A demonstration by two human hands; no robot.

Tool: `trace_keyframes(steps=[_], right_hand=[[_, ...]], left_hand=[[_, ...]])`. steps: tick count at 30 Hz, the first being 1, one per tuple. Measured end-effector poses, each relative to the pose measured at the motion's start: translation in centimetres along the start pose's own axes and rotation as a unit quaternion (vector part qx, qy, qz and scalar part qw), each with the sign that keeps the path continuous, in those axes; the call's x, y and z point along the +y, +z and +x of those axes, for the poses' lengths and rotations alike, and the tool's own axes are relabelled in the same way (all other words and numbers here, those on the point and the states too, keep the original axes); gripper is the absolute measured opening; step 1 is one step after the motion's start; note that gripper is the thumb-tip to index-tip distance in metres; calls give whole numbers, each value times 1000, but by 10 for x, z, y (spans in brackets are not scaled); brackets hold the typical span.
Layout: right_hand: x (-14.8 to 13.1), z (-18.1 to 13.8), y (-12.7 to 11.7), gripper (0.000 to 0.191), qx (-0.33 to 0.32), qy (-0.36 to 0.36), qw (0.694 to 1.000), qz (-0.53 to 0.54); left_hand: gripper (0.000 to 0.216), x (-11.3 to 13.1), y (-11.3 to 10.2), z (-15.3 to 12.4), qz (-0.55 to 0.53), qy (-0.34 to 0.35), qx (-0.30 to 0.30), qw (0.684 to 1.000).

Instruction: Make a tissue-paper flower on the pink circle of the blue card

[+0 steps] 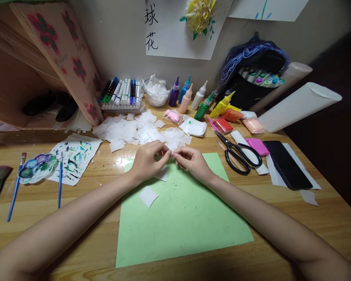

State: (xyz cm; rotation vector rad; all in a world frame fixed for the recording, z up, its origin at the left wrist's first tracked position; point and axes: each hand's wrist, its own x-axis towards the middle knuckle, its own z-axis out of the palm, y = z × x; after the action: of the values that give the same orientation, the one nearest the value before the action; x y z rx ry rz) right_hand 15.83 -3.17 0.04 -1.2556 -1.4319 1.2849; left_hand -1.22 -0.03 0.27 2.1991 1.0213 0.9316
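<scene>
My left hand (pixel 152 158) and my right hand (pixel 193 160) meet over the far part of a green sheet (pixel 181 218). Thumb and fingertips of both are pinched together on a small piece of white paper (pixel 172 153), mostly hidden by the fingers. Below my left hand, a white paper square (pixel 149 196) lies flat on the green sheet, and another square (pixel 162 174) shows partly under the hand. Just beyond the hands spreads a loose pile of white paper squares (pixel 119 130).
Behind the pile stand a marker tray (pixel 121 105), a clear bowl (pixel 156 97) of crumpled white paper and several paint bottles (pixel 185 99). Black scissors (pixel 236 154) and a phone (pixel 286 166) lie right. Left are a paint palette (pixel 38 168), brushes (pixel 60 183) and a stained tissue (pixel 76 160).
</scene>
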Motion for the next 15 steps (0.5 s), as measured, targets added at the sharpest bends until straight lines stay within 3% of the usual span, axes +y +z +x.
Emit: trace_keyframes(steps=[15], right_hand=[[2,1,0,18,60,-6,998,22]], left_hand=[[19,-4,0,5,-57,-114,80,989]])
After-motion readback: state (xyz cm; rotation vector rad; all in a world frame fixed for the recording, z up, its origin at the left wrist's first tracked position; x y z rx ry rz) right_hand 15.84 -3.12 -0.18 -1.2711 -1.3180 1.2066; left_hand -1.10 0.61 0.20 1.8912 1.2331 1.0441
